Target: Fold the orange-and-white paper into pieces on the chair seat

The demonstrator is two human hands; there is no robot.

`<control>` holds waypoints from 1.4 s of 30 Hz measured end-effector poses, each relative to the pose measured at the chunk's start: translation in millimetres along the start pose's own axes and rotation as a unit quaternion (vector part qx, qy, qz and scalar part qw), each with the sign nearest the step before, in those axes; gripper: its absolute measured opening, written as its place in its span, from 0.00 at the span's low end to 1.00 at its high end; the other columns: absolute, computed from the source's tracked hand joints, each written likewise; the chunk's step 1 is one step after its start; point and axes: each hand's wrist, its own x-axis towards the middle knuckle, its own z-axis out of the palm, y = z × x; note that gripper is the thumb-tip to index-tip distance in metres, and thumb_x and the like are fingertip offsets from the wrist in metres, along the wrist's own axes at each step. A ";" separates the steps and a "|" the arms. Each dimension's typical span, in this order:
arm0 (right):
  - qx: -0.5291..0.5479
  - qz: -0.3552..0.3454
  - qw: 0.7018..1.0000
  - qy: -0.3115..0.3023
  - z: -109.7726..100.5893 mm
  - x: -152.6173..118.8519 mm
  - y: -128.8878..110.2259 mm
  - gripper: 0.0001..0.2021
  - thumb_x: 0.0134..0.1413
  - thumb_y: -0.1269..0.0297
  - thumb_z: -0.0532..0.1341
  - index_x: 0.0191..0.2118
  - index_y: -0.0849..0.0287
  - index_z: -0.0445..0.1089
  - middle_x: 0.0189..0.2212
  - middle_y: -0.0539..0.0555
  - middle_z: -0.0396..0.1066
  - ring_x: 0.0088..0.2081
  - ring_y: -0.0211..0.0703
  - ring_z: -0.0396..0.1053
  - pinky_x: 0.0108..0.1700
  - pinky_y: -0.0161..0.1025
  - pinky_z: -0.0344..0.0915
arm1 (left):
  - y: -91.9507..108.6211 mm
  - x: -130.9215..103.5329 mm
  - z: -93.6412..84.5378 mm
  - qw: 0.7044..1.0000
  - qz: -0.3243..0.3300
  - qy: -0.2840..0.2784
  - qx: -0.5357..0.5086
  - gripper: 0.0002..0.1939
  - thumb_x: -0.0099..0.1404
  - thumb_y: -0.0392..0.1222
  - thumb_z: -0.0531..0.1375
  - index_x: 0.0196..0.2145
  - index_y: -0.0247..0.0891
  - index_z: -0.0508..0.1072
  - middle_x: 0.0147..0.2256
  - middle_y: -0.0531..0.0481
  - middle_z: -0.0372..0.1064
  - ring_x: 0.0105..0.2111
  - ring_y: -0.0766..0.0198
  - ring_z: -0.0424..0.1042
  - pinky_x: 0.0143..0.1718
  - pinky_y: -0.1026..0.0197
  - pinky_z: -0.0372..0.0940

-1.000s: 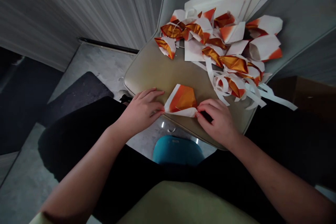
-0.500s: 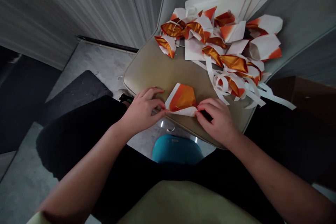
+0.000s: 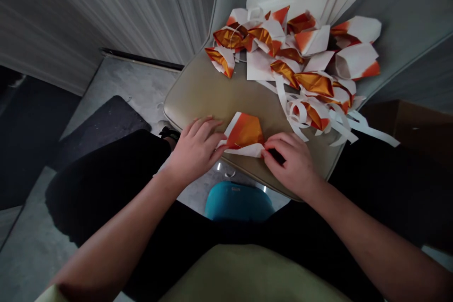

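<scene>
A sheet of folded paper, orange-gold with white borders, lies on the chair seat near its front edge. Its near edge is turned up into a white flap. My left hand pinches the paper's left corner between thumb and fingers. At the right corner, my right hand has thumb and index finger closed on the end of the flap. Beyond both hands lies a pile of folded gold-and-white paper pieces, several of them boat-shaped.
Curled white paper strips hang over the seat's right side. Flat paper sheets lean at the chair's back. Below the front edge is a teal stool. A cardboard box stands at right, a dark mat at left.
My left hand has shifted slightly and its fingers now lie further over the paper's left corner. My right hand keeps its pinch; the view has moved a little.
</scene>
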 end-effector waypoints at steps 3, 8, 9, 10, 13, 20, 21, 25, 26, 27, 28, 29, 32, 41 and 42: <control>-0.003 0.002 1.000 -0.004 0.2 -0.4 0.4 0.03 0.61 0.68 0.62 0.35 0.58 0.74 0.37 0.56 0.76 0.40 0.51 0.72 0.44 0.48 0.67 | 27.1 -7.8 3.6 0.997 0.054 0.046 -0.001 0.14 0.72 0.42 0.60 0.53 0.38 0.74 0.61 0.40 0.69 0.63 0.48 0.67 0.63 0.45 0.64; -0.006 0.002 1.000 -0.006 0.6 -0.8 0.9 0.03 0.61 0.69 0.62 0.36 0.59 0.73 0.37 0.57 0.76 0.40 0.52 0.72 0.44 0.49 0.68 | 71.5 -26.8 27.9 0.993 0.118 -0.003 0.021 0.27 0.74 0.50 0.57 0.65 0.35 0.66 0.68 0.41 0.62 0.69 0.46 0.57 0.71 0.45 0.51; -0.006 0.003 1.000 -0.005 0.8 -0.8 0.9 0.03 0.60 0.70 0.62 0.36 0.59 0.73 0.37 0.57 0.76 0.40 0.52 0.72 0.44 0.49 0.68 | 75.2 -28.9 33.3 0.994 0.109 -0.014 0.031 0.29 0.74 0.51 0.56 0.66 0.33 0.64 0.69 0.41 0.60 0.69 0.47 0.58 0.71 0.46 0.50; -0.007 0.003 1.000 -0.005 0.9 -0.8 1.0 0.03 0.60 0.70 0.62 0.36 0.59 0.73 0.37 0.57 0.76 0.40 0.51 0.72 0.45 0.48 0.68 | 76.9 -30.2 38.0 0.994 0.101 -0.023 0.040 0.30 0.74 0.52 0.56 0.67 0.32 0.63 0.69 0.40 0.59 0.69 0.46 0.58 0.71 0.46 0.49; -0.009 -0.002 1.000 -0.005 1.1 -0.8 0.7 0.03 0.61 0.69 0.62 0.36 0.59 0.73 0.37 0.56 0.76 0.40 0.51 0.72 0.45 0.48 0.68 | 75.5 -30.4 46.7 0.993 0.092 -0.051 0.060 0.33 0.75 0.54 0.54 0.69 0.31 0.61 0.71 0.41 0.55 0.70 0.45 0.57 0.71 0.46 0.48; -0.030 0.000 0.999 -0.012 0.9 -2.2 -1.1 0.07 0.63 0.70 0.61 0.45 0.59 0.73 0.40 0.57 0.78 0.42 0.52 0.73 0.47 0.49 0.68 | 73.7 -28.6 50.5 0.990 0.091 -0.067 0.085 0.34 0.75 0.51 0.53 0.72 0.31 0.56 0.73 0.41 0.49 0.71 0.45 0.53 0.71 0.44 0.48; -0.037 -0.007 0.999 -0.013 1.1 -2.8 -1.0 0.07 0.63 0.70 0.61 0.45 0.59 0.73 0.40 0.57 0.78 0.42 0.52 0.73 0.47 0.49 0.68 | 74.0 -28.7 50.6 0.990 0.091 -0.067 0.085 0.35 0.74 0.51 0.53 0.72 0.31 0.56 0.73 0.41 0.49 0.71 0.45 0.54 0.71 0.44 0.48; -0.065 -0.031 0.997 -0.017 1.6 -5.4 0.0 0.07 0.64 0.70 0.60 0.46 0.58 0.74 0.40 0.57 0.77 0.42 0.52 0.72 0.46 0.49 0.68 | 73.5 -28.4 50.3 0.990 0.091 -0.070 0.087 0.34 0.74 0.49 0.53 0.72 0.32 0.55 0.73 0.42 0.49 0.70 0.45 0.56 0.70 0.44 0.51; -0.069 -0.034 0.997 -0.019 1.8 -5.7 0.0 0.07 0.64 0.70 0.61 0.45 0.57 0.74 0.39 0.56 0.77 0.42 0.52 0.72 0.46 0.49 0.68 | 73.2 -28.3 50.1 0.989 0.092 -0.071 0.087 0.33 0.75 0.48 0.53 0.72 0.32 0.56 0.73 0.42 0.50 0.70 0.46 0.56 0.70 0.44 0.52; -0.073 -0.036 0.996 -0.021 1.9 -5.9 -0.1 0.07 0.64 0.70 0.61 0.44 0.57 0.74 0.39 0.56 0.77 0.42 0.51 0.72 0.45 0.49 0.68 | 72.9 -28.3 49.8 0.989 0.093 -0.073 0.087 0.33 0.75 0.48 0.53 0.72 0.33 0.56 0.73 0.43 0.50 0.70 0.46 0.56 0.70 0.44 0.53; -0.076 -0.038 0.996 -0.020 2.0 -6.0 -0.2 0.06 0.64 0.70 0.61 0.43 0.57 0.75 0.39 0.56 0.76 0.41 0.51 0.72 0.45 0.49 0.68 | 72.6 -28.4 49.6 0.989 0.093 -0.075 0.087 0.32 0.75 0.48 0.53 0.72 0.34 0.56 0.73 0.43 0.51 0.70 0.46 0.56 0.69 0.44 0.53; -0.079 -0.038 0.996 -0.019 2.2 -5.9 -0.5 0.06 0.63 0.70 0.61 0.42 0.57 0.75 0.39 0.56 0.76 0.41 0.51 0.72 0.45 0.48 0.68 | 72.3 -28.7 49.6 0.989 0.092 -0.077 0.088 0.32 0.75 0.48 0.53 0.72 0.35 0.57 0.72 0.44 0.51 0.70 0.47 0.56 0.69 0.43 0.53; -0.086 -0.038 0.995 -0.013 2.8 -5.7 -1.1 0.05 0.63 0.70 0.62 0.41 0.57 0.76 0.38 0.56 0.76 0.41 0.51 0.72 0.45 0.49 0.68 | 71.9 -30.5 50.4 0.989 0.082 -0.079 0.096 0.31 0.74 0.46 0.53 0.72 0.39 0.57 0.73 0.46 0.51 0.70 0.46 0.56 0.70 0.37 0.52; -0.075 -0.039 0.996 -0.008 3.6 -5.8 0.8 0.05 0.64 0.69 0.62 0.41 0.59 0.76 0.38 0.57 0.75 0.41 0.50 0.72 0.44 0.49 0.68 | 71.9 -36.9 52.6 0.992 0.038 -0.084 0.085 0.33 0.73 0.47 0.56 0.72 0.50 0.55 0.73 0.50 0.50 0.71 0.42 0.51 0.69 0.25 0.45; -0.074 -0.039 0.997 -0.008 3.6 -5.6 0.7 0.05 0.64 0.69 0.61 0.41 0.59 0.76 0.38 0.57 0.75 0.41 0.50 0.72 0.45 0.49 0.68 | 72.3 -37.0 52.2 0.992 0.035 -0.087 0.083 0.33 0.73 0.47 0.56 0.72 0.50 0.55 0.73 0.50 0.50 0.71 0.42 0.51 0.69 0.24 0.45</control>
